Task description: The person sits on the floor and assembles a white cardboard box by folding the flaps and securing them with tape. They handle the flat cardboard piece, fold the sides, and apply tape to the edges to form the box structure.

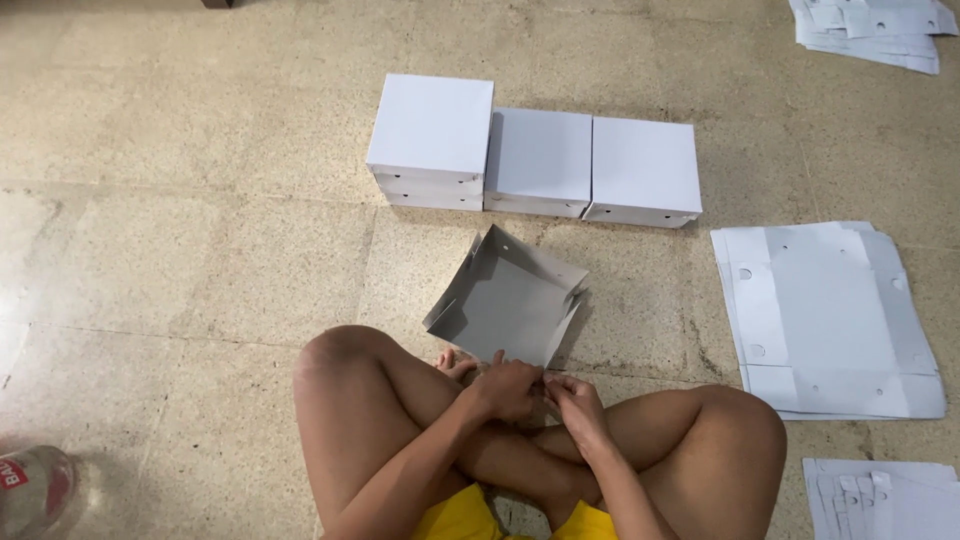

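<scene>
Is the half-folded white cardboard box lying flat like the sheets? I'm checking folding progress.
No: the half-folded white cardboard box has its side flaps raised, while both hands, left and right, pinch its near edge.

- The near edge of the half-folded grey cardboard box tray (507,303) is hidden behind the left hand (508,389) and right hand (575,402).
- Clear glass bottle with a red label (33,492): cut off at the lower left corner.
- Flat white cardboard sheets (880,500), lower right: cut by the frame's edges.
- Another white sheet stack (872,28), top right, runs off frame.
</scene>
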